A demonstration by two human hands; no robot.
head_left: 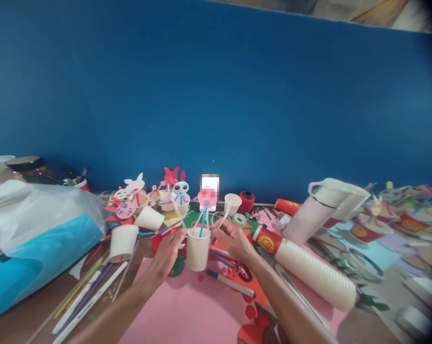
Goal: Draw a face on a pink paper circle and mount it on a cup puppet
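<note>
In the middle stands a white paper cup, upright on pink paper. A blue stick rises from it, with a pink paper face at its top. My left hand is at the cup's left rim, fingertips closed on the lower end of a thin white strip that slants up and outward. At the right rim, my right hand pinches another white strip, which leans up to the right. The exact contact of my fingertips with the rim is hard to make out.
Finished-looking cup figures and a tipped cup stand left. A marker lies on the pink paper. A long stack of paper cups and a white jug are right. A plastic bag fills the left side.
</note>
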